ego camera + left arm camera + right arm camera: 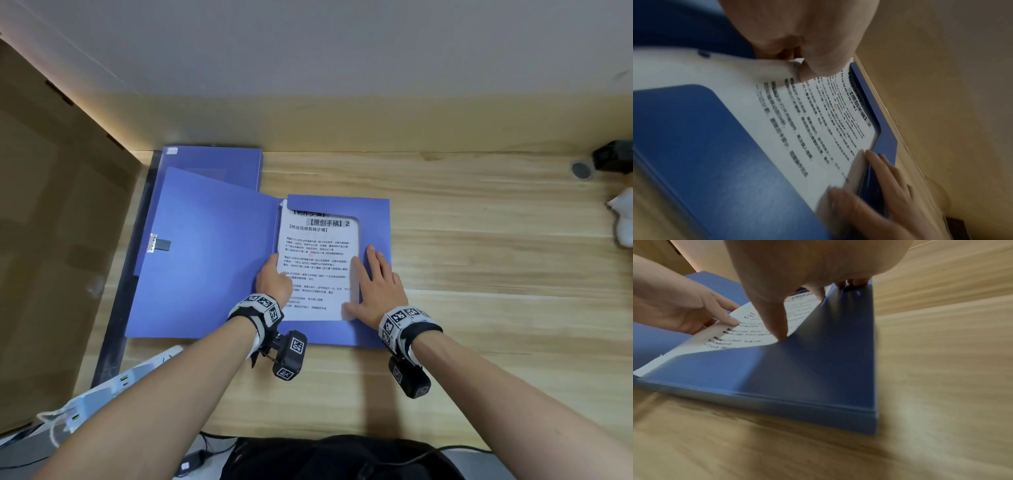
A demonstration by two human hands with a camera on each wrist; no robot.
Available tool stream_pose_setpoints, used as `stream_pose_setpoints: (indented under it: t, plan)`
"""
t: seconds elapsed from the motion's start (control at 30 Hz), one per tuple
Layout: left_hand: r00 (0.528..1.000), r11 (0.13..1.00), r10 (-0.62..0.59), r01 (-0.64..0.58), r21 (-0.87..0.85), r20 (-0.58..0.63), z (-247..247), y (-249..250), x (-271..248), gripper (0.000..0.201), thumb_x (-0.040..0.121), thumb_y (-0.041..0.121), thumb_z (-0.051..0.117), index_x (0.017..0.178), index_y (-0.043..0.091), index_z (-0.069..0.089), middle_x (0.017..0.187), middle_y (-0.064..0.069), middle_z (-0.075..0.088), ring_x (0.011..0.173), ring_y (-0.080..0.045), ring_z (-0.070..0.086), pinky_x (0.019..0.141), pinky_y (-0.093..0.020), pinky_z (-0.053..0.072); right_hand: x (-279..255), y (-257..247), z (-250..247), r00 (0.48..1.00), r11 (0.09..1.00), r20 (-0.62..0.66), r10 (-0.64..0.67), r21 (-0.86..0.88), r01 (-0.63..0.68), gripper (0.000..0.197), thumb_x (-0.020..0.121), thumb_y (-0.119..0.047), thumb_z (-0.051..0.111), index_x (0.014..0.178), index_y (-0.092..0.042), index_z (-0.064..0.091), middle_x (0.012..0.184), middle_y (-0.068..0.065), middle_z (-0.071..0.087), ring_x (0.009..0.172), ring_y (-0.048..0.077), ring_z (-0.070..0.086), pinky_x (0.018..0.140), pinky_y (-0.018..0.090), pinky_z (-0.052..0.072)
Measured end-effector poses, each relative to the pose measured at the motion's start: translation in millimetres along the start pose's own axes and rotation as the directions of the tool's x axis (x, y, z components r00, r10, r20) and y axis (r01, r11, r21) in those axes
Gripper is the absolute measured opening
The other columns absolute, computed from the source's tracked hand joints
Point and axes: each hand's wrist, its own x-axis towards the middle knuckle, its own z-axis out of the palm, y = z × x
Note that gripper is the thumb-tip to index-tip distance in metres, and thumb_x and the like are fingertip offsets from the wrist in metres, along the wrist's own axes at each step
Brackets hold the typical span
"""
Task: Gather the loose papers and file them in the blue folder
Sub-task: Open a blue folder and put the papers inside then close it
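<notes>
The blue folder (205, 257) lies open on the wooden desk. A stack of printed papers (318, 260) sits in its right half, the top edge tucked under the blue pocket flap (373, 212). My left hand (275, 270) pinches the stack's left edge between thumb and fingers (807, 73), lifting it slightly. My right hand (370, 284) lies flat with spread fingers. Its thumb (779, 327) presses on the papers (748, 331) and its other fingers rest on the blue flap (828, 353). The lower part of the stack is hidden by my hands.
A second blue file box (219, 164) lies behind the folder. Brown cardboard (51, 240) stands along the left. A white power strip (113, 387) sits at the lower left. At the far right are a black object (613, 156) and a white one (623, 219).
</notes>
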Motion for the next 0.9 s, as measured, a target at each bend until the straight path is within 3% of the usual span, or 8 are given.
stream_pose_setpoints:
  t: [0.13,0.3,0.33,0.4,0.47,0.57,0.73,0.9]
  plan:
    - [0.982,1.0,0.015,-0.015,-0.001,0.187,17.8,6.8,-10.1,0.048,0.091,-0.002,0.04,0.132,0.02,0.05,0.121,0.004,0.064,0.102,-0.02,0.061,0.077,-0.026,0.049,1.0,7.5,4.0,0.997,0.996,-0.081,-0.008,0.085,0.015,0.089,0.088,-0.056,0.043,0.157,-0.018,0.0,0.165,0.0,-0.007,0.152,0.02,-0.003,0.118,0.039,0.021]
    - [0.99,0.999,-0.007,0.014,-0.053,0.143,26.1,17.7,-15.5,0.037,0.087,-0.002,0.045,0.118,0.016,0.049,0.116,0.0,0.064,0.087,-0.018,0.062,0.06,-0.022,0.047,2.1,13.1,1.8,0.997,0.991,-0.071,-0.024,0.127,0.033,0.086,0.091,-0.051,0.044,0.157,-0.017,0.002,0.165,-0.002,-0.006,0.152,0.018,-0.002,0.118,0.039,0.02]
    - [0.997,1.0,-0.005,0.006,-0.023,0.081,24.5,17.9,-15.4,0.037,0.086,0.001,0.047,0.121,0.016,0.048,0.118,-0.001,0.061,0.09,-0.019,0.062,0.064,-0.027,0.05,2.2,13.8,1.8,0.997,0.991,-0.07,-0.029,0.128,0.038,0.085,0.091,-0.051,0.045,0.157,-0.017,0.002,0.165,-0.002,-0.006,0.152,0.019,-0.002,0.118,0.039,0.021]
    - [0.999,0.991,0.034,-0.029,0.13,-0.034,22.1,12.0,-12.3,0.047,0.086,0.01,0.051,0.132,0.015,0.044,0.13,-0.004,0.053,0.113,-0.024,0.055,0.088,-0.038,0.051,2.7,14.0,2.9,0.997,0.99,-0.077,-0.032,0.136,0.042,0.085,0.091,-0.049,0.045,0.157,-0.016,0.003,0.165,-0.002,-0.005,0.152,0.019,-0.001,0.119,0.04,0.022]
    - [0.997,0.973,0.072,-0.067,0.22,-0.015,23.7,1.7,-10.0,0.051,0.084,0.018,0.049,0.135,0.017,0.045,0.13,-0.005,0.049,0.121,-0.027,0.05,0.099,-0.043,0.045,3.0,14.2,4.6,0.996,0.99,-0.086,-0.031,0.136,0.042,0.085,0.09,-0.049,0.044,0.157,-0.015,0.003,0.165,-0.001,-0.005,0.152,0.02,0.0,0.118,0.039,0.023]
    - [0.99,0.964,0.097,-0.119,0.237,0.101,27.9,-12.8,-15.0,0.058,0.078,0.022,0.042,0.136,0.025,0.043,0.125,-0.005,0.049,0.113,-0.027,0.053,0.093,-0.047,0.05,2.6,14.5,6.6,0.996,0.99,-0.085,-0.027,0.134,0.038,0.085,0.09,-0.048,0.044,0.157,-0.014,0.004,0.165,0.001,-0.005,0.152,0.021,0.0,0.119,0.04,0.023]
    - [0.97,0.942,0.134,-0.188,0.277,0.203,31.5,-16.6,-21.0,0.068,0.085,0.008,0.049,0.148,0.019,0.025,0.137,-0.008,0.04,0.126,-0.027,0.042,0.103,-0.045,0.044,4.1,15.7,5.9,0.998,0.994,-0.052,-0.04,0.096,0.045,0.085,0.09,-0.049,0.041,0.156,-0.013,0.003,0.165,0.002,-0.007,0.152,0.022,-0.002,0.12,0.04,0.022]
    - [0.953,0.889,-0.005,-0.134,0.438,0.302,6.9,-1.4,-10.9,0.056,0.085,0.024,0.048,0.14,0.024,0.042,0.123,-0.008,0.044,0.12,-0.033,0.047,0.103,-0.046,0.042,6.6,16.8,-6.5,0.998,0.995,0.033,-0.045,0.09,0.042,0.083,0.093,-0.053,0.039,0.156,-0.012,0.005,0.165,0.003,-0.007,0.152,0.022,-0.003,0.122,0.038,0.015]
